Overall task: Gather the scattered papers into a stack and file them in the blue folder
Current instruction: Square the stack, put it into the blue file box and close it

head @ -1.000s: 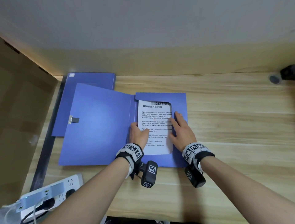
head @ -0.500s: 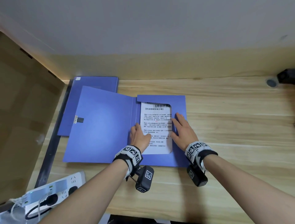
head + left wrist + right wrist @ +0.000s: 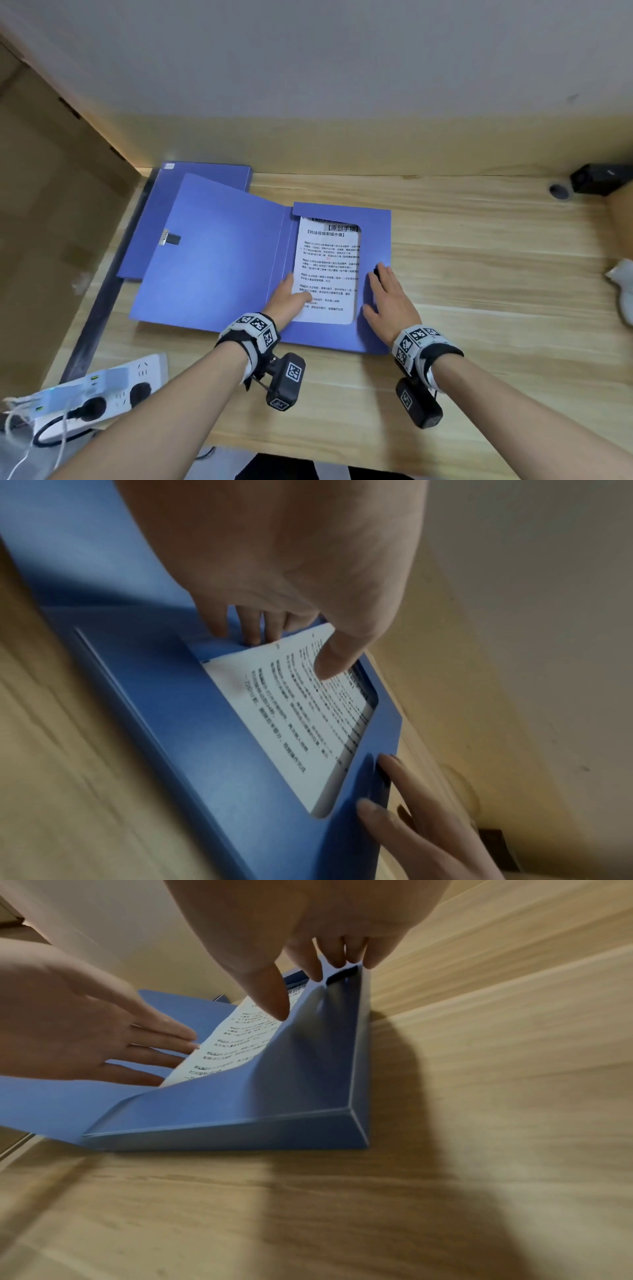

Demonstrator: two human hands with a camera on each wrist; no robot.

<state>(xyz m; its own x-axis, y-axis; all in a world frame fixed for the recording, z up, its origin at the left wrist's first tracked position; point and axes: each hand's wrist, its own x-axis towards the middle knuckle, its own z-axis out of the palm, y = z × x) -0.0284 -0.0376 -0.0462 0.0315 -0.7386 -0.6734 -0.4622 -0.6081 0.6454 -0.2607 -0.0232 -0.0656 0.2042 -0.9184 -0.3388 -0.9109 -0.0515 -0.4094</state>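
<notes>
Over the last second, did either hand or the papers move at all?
The right hand slid to its own right, off the inner edge beside the papers and out toward the outer edge of the blue folder, lying flat there. The left hand kept its thumb on the papers and its fingers at the page's left edge. Papers stayed tucked in the folder, cover lying open; nothing was picked up or let go.

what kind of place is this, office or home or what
Probably a desk or study nook, office or home unclear. A wooden desktop set against a wall holds an open blue folder with printed papers, a second blue folder behind it, and a white power strip at the near left.
</notes>
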